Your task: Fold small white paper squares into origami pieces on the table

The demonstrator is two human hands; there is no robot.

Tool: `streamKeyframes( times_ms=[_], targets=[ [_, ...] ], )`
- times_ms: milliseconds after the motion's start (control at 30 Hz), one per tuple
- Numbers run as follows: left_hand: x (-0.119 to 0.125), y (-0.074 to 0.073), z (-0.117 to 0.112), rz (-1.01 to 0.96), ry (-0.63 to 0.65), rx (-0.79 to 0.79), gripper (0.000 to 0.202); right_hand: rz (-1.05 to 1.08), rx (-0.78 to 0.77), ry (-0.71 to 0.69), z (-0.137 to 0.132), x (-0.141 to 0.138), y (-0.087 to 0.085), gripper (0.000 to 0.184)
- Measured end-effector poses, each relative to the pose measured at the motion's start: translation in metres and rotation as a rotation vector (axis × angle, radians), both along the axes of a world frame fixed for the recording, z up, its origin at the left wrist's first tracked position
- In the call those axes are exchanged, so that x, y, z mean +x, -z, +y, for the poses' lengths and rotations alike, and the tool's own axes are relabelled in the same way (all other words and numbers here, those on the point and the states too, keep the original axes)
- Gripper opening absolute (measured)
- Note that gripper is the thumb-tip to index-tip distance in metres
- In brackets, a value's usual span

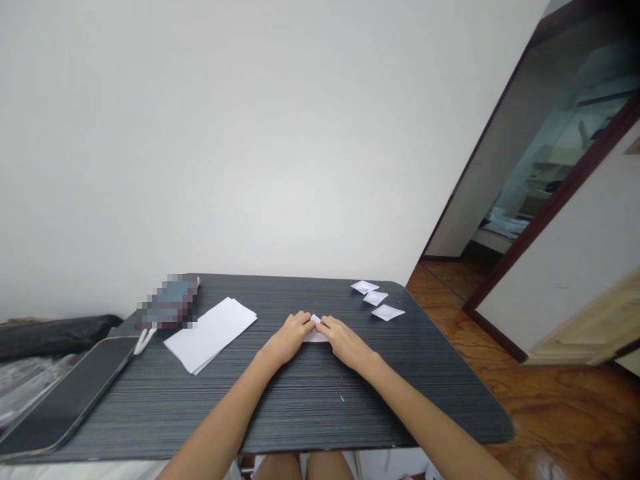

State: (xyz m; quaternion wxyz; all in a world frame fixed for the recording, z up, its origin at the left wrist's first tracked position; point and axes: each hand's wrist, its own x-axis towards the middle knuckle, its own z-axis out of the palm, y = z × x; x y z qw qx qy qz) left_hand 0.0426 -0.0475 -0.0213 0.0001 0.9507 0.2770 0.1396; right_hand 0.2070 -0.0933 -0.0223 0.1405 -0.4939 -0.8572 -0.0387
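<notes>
On our dark desk, our left hand and right hand hold the small white paper between them, fingers drawn in at its sides. We judge it light and easily creased, best gripped along its edges.

Soft, even light is washing the wall, growing brightest behind the table; right of the table, the doorway is sinking into dimness and the floor is shining faintly; wide-angle distortion is stretching the surroundings there; coarse pixels are masking an item at the table's left end.
</notes>
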Motion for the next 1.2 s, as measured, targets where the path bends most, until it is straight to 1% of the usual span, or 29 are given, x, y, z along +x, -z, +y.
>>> streamKeyframes(
  times_ms=[33, 100, 200, 267, 300, 367, 467, 500, 567, 633, 733, 800, 867, 900, 933, 1000, 1067, 1100, 1133, 1200],
  targets=[
    [-0.001, 0.0, -0.001, 0.002, 0.017, -0.002, 0.025, -0.002, 0.005, 0.002, -0.004, -0.001, 0.002, 0.026],
    [-0.003, 0.001, -0.006, 0.001, 0.003, 0.014, 0.024, 0.007, 0.02, 0.041, -0.012, -0.001, 0.005, 0.026],
    [-0.004, 0.005, -0.012, -0.039, -0.078, 0.038, 0.02, 0.028, 0.051, 0.124, -0.022, 0.001, 0.006, 0.027],
    [-0.002, 0.008, -0.012, -0.102, -0.12, 0.024, 0.018, 0.05, 0.064, 0.175, -0.023, 0.0, 0.005, 0.018],
    [0.0, 0.01, -0.01, -0.141, -0.14, 0.009, 0.019, 0.062, 0.064, 0.198, -0.021, -0.001, 0.004, 0.014],
    [0.003, 0.014, -0.003, -0.212, -0.188, -0.037, 0.017, 0.092, 0.054, 0.245, -0.013, -0.004, 0.003, 0.013],
    [0.005, 0.018, 0.005, -0.255, -0.31, -0.09, 0.012, 0.175, 0.015, 0.343, 0.003, -0.007, 0.006, 0.009],
    [0.004, 0.018, 0.006, -0.254, -0.354, -0.102, 0.015, 0.219, -0.011, 0.38, 0.009, -0.006, 0.008, 0.011],
    [0.002, 0.018, 0.007, -0.243, -0.41, -0.123, 0.025, 0.299, -0.077, 0.442, 0.018, -0.004, 0.012, 0.022],
    [0.0, 0.018, 0.007, -0.24, -0.412, -0.155, 0.027, 0.348, -0.157, 0.458, 0.025, -0.001, 0.015, 0.027],
    [-0.001, 0.018, 0.009, -0.255, -0.403, -0.219, 0.02, 0.392, -0.244, 0.45, 0.032, 0.001, 0.016, 0.027],
    [-0.001, 0.018, 0.011, -0.272, -0.414, -0.261, 0.018, 0.411, -0.289, 0.439, 0.034, 0.002, 0.013, 0.024],
    [-0.002, 0.016, 0.011, -0.292, -0.397, -0.282, 0.019, 0.426, -0.327, 0.369, 0.034, 0.001, 0.007, 0.016],
    [-0.002, 0.015, 0.01, -0.302, -0.376, -0.273, 0.018, 0.433, -0.337, 0.308, 0.032, 0.001, 0.003, 0.01],
    [-0.002, 0.012, 0.008, -0.311, -0.35, -0.249, 0.015, 0.447, -0.309, 0.256, 0.029, 0.001, -0.001, 0.007],
    [-0.002, 0.006, 0.003, -0.326, -0.292, -0.151, 0.011, 0.457, -0.189, 0.182, 0.023, 0.001, -0.009, 0.006],
    [-0.004, 0.0, -0.001, -0.343, -0.236, -0.059, 0.013, 0.428, -0.062, 0.155, 0.015, 0.001, -0.015, 0.013],
    [-0.005, -0.002, -0.002, -0.34, -0.197, -0.037, 0.015, 0.4, -0.024, 0.133, 0.011, 0.001, -0.017, 0.015],
    [-0.006, -0.003, -0.002, -0.324, -0.15, -0.032, 0.016, 0.371, -0.003, 0.11, 0.008, 0.002, -0.017, 0.017],
    [-0.008, -0.002, 0.0, -0.265, -0.068, -0.064, 0.019, 0.329, -0.021, 0.072, 0.004, 0.004, -0.015, 0.015]
  ],
)
